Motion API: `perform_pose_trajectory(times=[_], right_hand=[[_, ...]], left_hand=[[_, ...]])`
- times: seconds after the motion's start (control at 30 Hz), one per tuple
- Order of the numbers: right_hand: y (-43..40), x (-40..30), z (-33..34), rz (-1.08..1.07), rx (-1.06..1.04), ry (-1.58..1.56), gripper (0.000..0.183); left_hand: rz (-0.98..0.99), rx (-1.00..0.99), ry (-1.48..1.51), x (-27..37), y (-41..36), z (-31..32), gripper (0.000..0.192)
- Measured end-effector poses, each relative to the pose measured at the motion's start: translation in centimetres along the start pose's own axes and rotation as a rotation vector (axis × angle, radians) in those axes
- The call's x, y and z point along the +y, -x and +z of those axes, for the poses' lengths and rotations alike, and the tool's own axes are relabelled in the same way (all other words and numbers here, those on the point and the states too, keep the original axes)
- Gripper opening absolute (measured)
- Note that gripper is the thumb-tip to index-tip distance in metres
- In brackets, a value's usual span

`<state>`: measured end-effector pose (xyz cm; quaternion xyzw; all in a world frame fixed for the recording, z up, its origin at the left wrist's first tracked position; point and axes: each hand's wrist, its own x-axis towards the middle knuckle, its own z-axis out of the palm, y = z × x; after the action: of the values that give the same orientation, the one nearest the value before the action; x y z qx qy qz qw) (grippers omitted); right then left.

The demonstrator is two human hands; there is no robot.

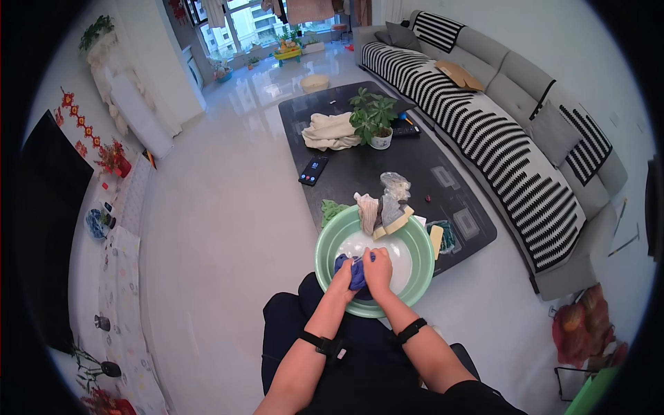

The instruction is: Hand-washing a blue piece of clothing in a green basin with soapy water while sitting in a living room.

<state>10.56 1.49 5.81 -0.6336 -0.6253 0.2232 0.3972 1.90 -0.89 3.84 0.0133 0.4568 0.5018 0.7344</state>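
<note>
A green plastic basin [426, 264] with whitish water stands at the near end of the dark coffee table, over my lap. Inside it, my left hand [342, 277] and my right hand [377, 267] both grip a bunched blue-purple cloth [357, 275], side by side. Over the basin's far rim hang a pinkish knitted cloth [368, 212] and a grey cloth [391, 208] with a cream edge. Left of the rim lies a green cloth [332, 210]. A pale yellow bar [436, 241] leans at the basin's right side. Part of the purple cloth is hidden beneath my hands.
On the coffee table [353, 179] are a phone [313, 170], a cream cloth [330, 132], a potted plant [381, 139], a remote control [406, 131] and a clear plastic bag [396, 185]. A grey sofa [563, 282] runs along the right; a cabinet with ornaments stands left.
</note>
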Motion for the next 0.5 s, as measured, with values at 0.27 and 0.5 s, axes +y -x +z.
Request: perform_pose_trajectory(times=[0.27, 0.5], right_hand=[[1.5, -5.1, -0.9, -0.110, -0.051, -0.189, 0.019], [1.7, -3.8, -0.4, -0.270, 0.006, -0.065, 0.018]], left_hand=[[0.285, -0.217, -0.054, 0.0, -2.3, -2.5, 0.030], [0.175, -0.057, -0.005, 0.8, -0.1, 0.8, 0.030]])
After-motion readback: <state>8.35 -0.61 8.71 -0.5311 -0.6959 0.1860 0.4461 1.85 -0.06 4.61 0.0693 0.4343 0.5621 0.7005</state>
